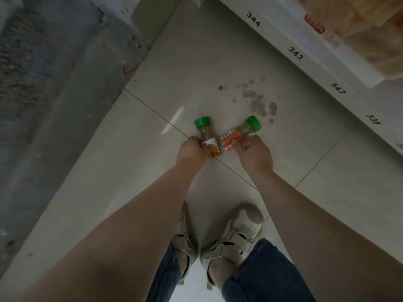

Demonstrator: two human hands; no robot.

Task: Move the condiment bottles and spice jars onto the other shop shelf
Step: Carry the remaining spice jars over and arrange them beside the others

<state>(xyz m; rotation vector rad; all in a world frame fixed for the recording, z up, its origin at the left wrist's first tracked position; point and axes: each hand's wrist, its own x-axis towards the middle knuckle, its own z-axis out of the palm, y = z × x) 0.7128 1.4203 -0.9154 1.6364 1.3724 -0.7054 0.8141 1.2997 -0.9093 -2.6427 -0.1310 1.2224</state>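
Observation:
I look straight down at the tiled floor. My left hand [193, 150] grips a clear spice jar [206, 132] with a green lid and an orange label, lid pointing away from me. My right hand [254, 152] grips a second green-lidded spice jar [242, 131] of the same kind, tilted with its lid up and to the right. The two jars touch at their bases, between my hands, held in the air above the floor. My fingers cover the lower part of each jar.
A white shop shelf edge [316, 68] with handwritten numbers runs diagonally along the upper right, with pale packaged goods [357, 22] on it. Dark stains [255, 99] mark the floor tiles. A grey concrete strip [43, 83] lies to the left. My shoes [218, 238] are below.

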